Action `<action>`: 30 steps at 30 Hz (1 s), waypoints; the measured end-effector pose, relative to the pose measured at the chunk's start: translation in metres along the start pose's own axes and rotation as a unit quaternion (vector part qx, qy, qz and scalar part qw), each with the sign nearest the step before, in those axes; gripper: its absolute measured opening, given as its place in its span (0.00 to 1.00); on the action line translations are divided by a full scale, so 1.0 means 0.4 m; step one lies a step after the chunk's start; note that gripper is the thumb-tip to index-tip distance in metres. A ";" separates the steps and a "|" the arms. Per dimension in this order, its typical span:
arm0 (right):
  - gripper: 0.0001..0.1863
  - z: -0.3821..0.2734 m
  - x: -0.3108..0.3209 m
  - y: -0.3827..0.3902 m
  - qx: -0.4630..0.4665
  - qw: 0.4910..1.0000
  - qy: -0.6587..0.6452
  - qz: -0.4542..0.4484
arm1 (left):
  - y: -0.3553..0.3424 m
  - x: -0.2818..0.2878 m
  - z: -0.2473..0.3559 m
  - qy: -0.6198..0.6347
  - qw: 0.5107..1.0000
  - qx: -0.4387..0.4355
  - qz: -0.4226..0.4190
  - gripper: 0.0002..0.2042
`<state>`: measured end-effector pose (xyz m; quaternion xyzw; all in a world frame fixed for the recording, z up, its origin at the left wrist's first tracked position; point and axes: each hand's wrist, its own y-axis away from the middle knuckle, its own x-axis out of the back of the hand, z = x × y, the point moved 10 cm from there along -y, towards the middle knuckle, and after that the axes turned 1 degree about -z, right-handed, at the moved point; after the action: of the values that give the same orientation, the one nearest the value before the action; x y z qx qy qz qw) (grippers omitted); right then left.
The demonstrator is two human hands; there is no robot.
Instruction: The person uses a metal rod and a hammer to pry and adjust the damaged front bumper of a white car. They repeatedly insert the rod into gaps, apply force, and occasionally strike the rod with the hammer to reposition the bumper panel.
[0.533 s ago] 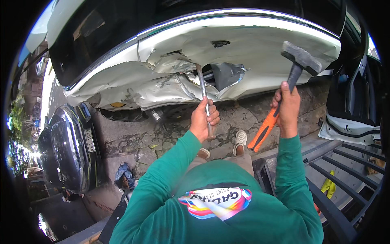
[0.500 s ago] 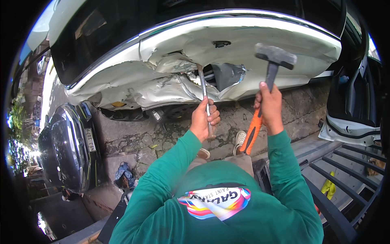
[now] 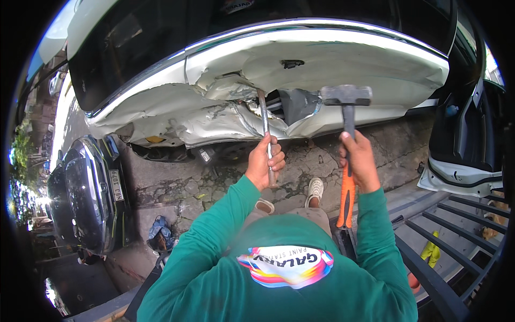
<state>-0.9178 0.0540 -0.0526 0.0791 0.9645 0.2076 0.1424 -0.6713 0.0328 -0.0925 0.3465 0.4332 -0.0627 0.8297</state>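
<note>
My left hand (image 3: 264,162) is wrapped round a metal bar (image 3: 264,115). The bar's far end is up against torn, crumpled metal on the side of a white car (image 3: 343,67), beside a ragged hole (image 3: 292,104) with dark grey material in it. Whether the tip goes into the metal is hard to see. My right hand (image 3: 360,161) grips a sledgehammer (image 3: 347,199) with an orange and black handle. Its grey steel head (image 3: 346,95) is held up in front of the car's lower side, to the right of the hole and apart from the bar.
An open car door (image 3: 456,180) stands at the right. Dark metal rails (image 3: 450,241) lie at the lower right, with a yellow cloth (image 3: 430,249) among them. A dark car (image 3: 88,196) is parked at the left. Cracked concrete (image 3: 177,185) lies below; a blue cloth (image 3: 160,232) sits left.
The hammer has come lower and a little left, its head turning level and its handle upright. My left hand and the bar have shifted slightly left and nearer to me.
</note>
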 end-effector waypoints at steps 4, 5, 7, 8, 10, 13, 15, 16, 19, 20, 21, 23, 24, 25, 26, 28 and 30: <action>0.13 -0.257 0.292 0.147 0.199 0.957 -0.068 0.199 | -0.005 0.004 -0.011 -0.006 1.000 -0.016 0.019 0.14; 0.13 -0.329 0.342 0.187 0.256 0.938 -0.098 0.213 | -0.003 -0.001 -0.013 -0.004 0.999 -0.021 0.024 0.14; 0.12 -0.467 0.481 0.255 0.389 0.888 -0.138 0.203 | -0.012 -0.019 -0.022 -0.001 1.000 -0.017 0.025 0.14; 0.12 -0.506 0.545 0.277 0.430 0.858 -0.129 0.250 | -0.013 -0.017 -0.023 -0.001 0.999 -0.017 0.029 0.14; 0.13 -0.551 0.550 0.319 0.486 0.790 -0.124 0.353 | -0.008 -0.010 -0.017 -0.012 0.999 -0.021 0.029 0.14; 0.12 -0.452 0.399 0.202 0.455 0.823 -0.184 0.285 | -0.001 -0.003 -0.009 -0.032 0.999 -0.014 0.040 0.14; 0.13 -0.245 0.107 0.056 0.334 0.894 -0.161 0.253 | 0.008 0.007 -0.006 -0.037 0.998 -0.014 0.047 0.15; 0.13 -0.107 -0.043 -0.020 0.218 0.958 -0.045 0.180 | 0.004 -0.001 -0.004 -0.042 0.998 -0.010 0.044 0.15; 0.10 0.151 -0.276 -0.154 -0.117 0.977 -0.062 -0.165 | 0.046 0.068 0.055 -0.161 0.984 -0.044 0.058 0.15; 0.10 0.153 -0.241 -0.148 -0.109 0.984 -0.031 -0.138 | 0.087 0.100 0.070 -0.079 0.995 -0.024 0.057 0.15; 0.09 0.154 -0.177 -0.141 -0.102 0.989 0.001 -0.106 | 0.106 0.091 0.088 -0.066 0.995 -0.027 0.065 0.16; 0.09 0.186 -0.079 -0.107 -0.073 0.994 0.026 -0.079 | 0.110 0.100 0.061 0.009 0.998 0.031 0.056 0.16; 0.09 0.193 -0.056 -0.066 -0.112 0.992 -0.005 -0.065 | 0.128 0.110 0.031 -0.006 0.996 0.053 0.073 0.16; 0.10 0.207 -0.034 -0.041 -0.133 0.988 -0.042 -0.063 | 0.143 0.098 -0.004 -0.030 0.995 0.079 0.058 0.16; 0.10 0.202 -0.003 -0.014 -0.128 0.990 -0.028 -0.051 | 0.142 0.075 -0.029 -0.037 0.994 0.084 0.055 0.16; 0.11 0.186 0.067 0.043 -0.115 0.993 -0.008 -0.028 | 0.135 0.026 -0.060 -0.055 0.995 0.069 0.053 0.16; 0.11 0.149 0.138 0.087 -0.093 0.996 0.002 -0.016 | 0.085 0.007 -0.028 -0.052 0.998 0.033 0.029 0.15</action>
<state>-0.9487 0.1194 -0.1033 0.0497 0.9425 0.2941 0.1504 -0.6635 0.0659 -0.0812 0.3821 0.3770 -0.0705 0.8408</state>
